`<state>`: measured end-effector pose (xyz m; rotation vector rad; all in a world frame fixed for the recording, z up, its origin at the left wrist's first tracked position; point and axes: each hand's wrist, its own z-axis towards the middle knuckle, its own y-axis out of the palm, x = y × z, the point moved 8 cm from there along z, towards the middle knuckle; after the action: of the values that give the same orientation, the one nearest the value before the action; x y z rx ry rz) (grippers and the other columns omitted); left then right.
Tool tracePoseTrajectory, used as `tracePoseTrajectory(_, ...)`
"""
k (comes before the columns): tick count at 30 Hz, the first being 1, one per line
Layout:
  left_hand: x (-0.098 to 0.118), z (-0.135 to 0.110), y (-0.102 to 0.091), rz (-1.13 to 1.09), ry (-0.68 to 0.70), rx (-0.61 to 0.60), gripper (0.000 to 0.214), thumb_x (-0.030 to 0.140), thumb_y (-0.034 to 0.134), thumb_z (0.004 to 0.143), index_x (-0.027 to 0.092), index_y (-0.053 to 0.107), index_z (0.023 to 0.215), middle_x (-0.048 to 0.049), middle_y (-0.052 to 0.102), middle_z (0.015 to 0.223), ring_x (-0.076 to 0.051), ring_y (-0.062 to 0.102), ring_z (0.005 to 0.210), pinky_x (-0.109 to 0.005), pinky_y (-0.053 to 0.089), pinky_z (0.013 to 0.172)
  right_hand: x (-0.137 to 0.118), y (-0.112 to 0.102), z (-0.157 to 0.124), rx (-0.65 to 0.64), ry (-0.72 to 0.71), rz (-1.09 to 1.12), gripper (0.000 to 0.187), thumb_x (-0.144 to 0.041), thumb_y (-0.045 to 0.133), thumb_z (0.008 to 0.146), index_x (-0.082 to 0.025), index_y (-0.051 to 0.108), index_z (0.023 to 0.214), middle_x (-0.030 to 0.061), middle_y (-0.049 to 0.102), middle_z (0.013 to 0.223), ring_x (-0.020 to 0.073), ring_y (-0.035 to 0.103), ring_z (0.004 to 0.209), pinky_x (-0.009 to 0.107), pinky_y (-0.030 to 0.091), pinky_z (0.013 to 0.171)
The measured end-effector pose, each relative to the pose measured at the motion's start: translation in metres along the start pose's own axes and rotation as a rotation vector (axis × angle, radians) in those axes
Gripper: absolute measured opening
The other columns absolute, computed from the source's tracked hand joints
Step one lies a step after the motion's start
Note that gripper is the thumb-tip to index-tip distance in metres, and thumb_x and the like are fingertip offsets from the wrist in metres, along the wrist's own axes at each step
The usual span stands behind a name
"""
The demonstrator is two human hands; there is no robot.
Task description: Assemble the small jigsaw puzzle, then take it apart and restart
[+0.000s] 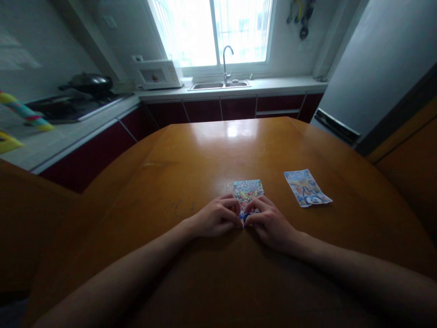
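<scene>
A small colourful printed packet [248, 187] lies on the wooden table in front of me, its lower part covered by my hands. My left hand [221, 215] has its fingers curled in a pinch at the packet's near edge. From the other side, my right hand [269, 221] pinches the same near edge, thumb and forefinger close to the left hand's fingertips. Something dark blue shows under the right fingers; I cannot make out whether it is part of the print. Off to the right lies a second printed packet [307, 187], flat, its near corner bent, touched by neither hand.
The rounded wooden table [205, 155] fills the foreground. Beyond it stand a counter with a sink [208, 85] and tap, a white microwave [159, 74], and a wok [90, 83] on the stove at left. A tall grey fridge [372, 68] is on the right.
</scene>
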<state>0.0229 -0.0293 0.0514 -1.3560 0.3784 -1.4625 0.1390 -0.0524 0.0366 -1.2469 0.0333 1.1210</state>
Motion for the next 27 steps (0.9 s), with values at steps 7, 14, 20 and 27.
tracePoseTrajectory(7,0.001,0.000,0.002,0.014,0.019,-0.016,0.020,0.020,0.058,0.093,0.025,0.077,0.090,-0.0053,0.062,0.084,-0.018,0.054,0.086,-0.034,0.046,0.082,0.003,0.001,-0.001,0.011,0.006,0.024,0.029,-0.001,0.059,0.080,-0.025,0.075,0.082,0.0053,0.063,0.104,0.0231,0.052,0.106,0.043,0.046,0.095)
tracePoseTrajectory(14,0.001,0.000,0.003,0.036,0.010,-0.018,0.019,0.019,0.059,0.093,0.026,0.077,0.089,-0.0052,0.063,0.085,-0.018,0.054,0.087,-0.032,0.046,0.081,0.005,0.000,0.001,0.054,0.013,0.113,0.030,0.001,0.059,0.078,-0.024,0.074,0.079,0.0041,0.064,0.103,0.0219,0.053,0.107,0.042,0.046,0.095)
tracePoseTrajectory(20,-0.001,-0.006,-0.004,-0.001,-0.002,0.050,0.023,0.014,0.056,0.091,0.022,0.076,0.084,-0.0051,0.060,0.083,-0.017,0.053,0.084,-0.031,0.044,0.078,0.016,-0.010,0.000,0.215,0.085,0.189,0.035,0.004,0.054,0.079,-0.024,0.075,0.079,0.0046,0.064,0.096,0.0205,0.054,0.100,0.038,0.048,0.088)
tracePoseTrajectory(27,-0.004,-0.004,-0.004,-0.043,-0.017,0.053,0.024,0.010,0.055,0.087,0.020,0.075,0.077,-0.0045,0.061,0.081,-0.017,0.052,0.084,-0.031,0.044,0.079,0.003,-0.002,0.000,0.059,0.002,0.073,0.029,0.000,0.060,0.078,-0.025,0.076,0.081,0.0052,0.064,0.110,0.0235,0.052,0.111,0.046,0.044,0.098)
